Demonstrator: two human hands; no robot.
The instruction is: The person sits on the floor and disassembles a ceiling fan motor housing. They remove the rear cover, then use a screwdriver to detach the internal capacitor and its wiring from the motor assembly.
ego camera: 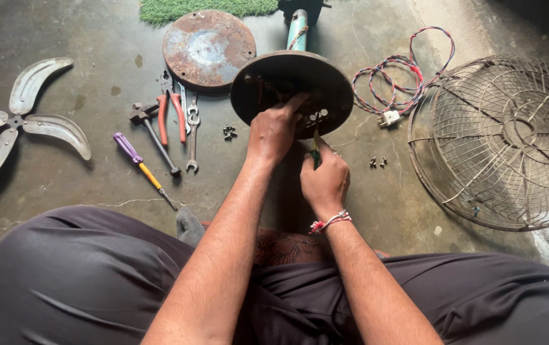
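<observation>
From the head camera, you sit on the concrete floor [83, 38] with the round fan base [292, 92] tipped up in front of you, its underside facing you and its green pole [297, 29] pointing away. Your left hand [274, 133] rests on the lower rim of that base, fingers curled and one fingertip reaching inside — it steadies the base and is not clamped around anything. Your right hand [324, 182] is closed tight on a small green-handled screwdriver [315, 152], whose tip points up at the little screws and terminals [316, 117] just inside the rim. It looks like you are working on those small screws right now. The next move, I think, needs a still base and the tip set straight in the screw — push gently so it does not slip. Beside you lie a rusty round cover plate [208, 48], red pliers [171, 112], a spanner [192, 137], a hammer [153, 131], a purple screwdriver [141, 167], loose screws [228, 132], a red and blue cord with plug [402, 80], the wire fan guard [501, 144] and the fan blades [22, 124].
</observation>
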